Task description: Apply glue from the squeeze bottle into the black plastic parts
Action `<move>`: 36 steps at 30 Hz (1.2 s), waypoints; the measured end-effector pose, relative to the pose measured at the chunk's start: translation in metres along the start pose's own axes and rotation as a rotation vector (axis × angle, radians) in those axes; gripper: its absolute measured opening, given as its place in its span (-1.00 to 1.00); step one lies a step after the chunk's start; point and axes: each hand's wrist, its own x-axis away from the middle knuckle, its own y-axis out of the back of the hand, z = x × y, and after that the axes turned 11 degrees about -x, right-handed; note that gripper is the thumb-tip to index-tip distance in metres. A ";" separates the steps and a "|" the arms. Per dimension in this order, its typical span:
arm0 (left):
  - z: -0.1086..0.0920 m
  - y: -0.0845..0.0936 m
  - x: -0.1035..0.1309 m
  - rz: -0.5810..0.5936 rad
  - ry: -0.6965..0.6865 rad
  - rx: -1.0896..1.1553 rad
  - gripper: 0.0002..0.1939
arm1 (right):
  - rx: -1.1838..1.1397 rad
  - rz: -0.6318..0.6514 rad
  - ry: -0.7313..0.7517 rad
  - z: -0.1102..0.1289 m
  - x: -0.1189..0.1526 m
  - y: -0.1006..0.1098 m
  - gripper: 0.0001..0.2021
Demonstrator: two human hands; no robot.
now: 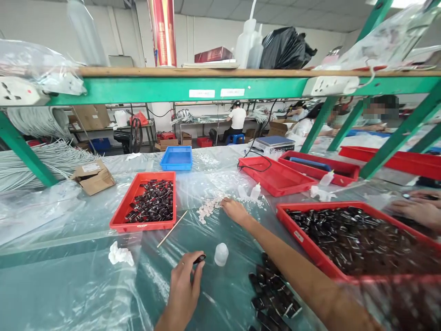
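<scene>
the left hand pinches a small dark cap near the body; the right hand reaches far forward, fingers loosely curled on the white pieces scattered across the worktop, well apart.

The left hand rests low and near, its fingers curled, thumb and forefinger pinched together. The right arm stretches forward, the right hand palm down, fingers bent.
</scene>
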 end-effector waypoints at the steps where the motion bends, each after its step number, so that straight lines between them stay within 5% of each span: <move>1: 0.002 -0.001 0.001 0.003 0.002 0.004 -0.73 | -0.014 0.018 -0.008 0.001 0.000 0.000 -0.66; 9: -0.007 0.002 -0.001 0.056 0.065 0.090 -0.72 | -0.313 -0.036 0.056 0.022 0.025 0.035 -0.72; 19: -0.022 0.011 -0.002 0.290 0.206 0.234 -0.75 | -0.747 -0.022 0.347 0.127 0.172 0.031 -0.81; 29: -0.046 0.014 -0.004 0.360 0.336 0.455 -0.77 | -0.830 -0.014 0.266 0.147 0.180 0.045 -0.82; 36: -0.048 0.024 -0.010 0.344 0.327 0.371 -0.77 | -0.766 -0.009 0.323 0.141 0.178 0.035 -0.80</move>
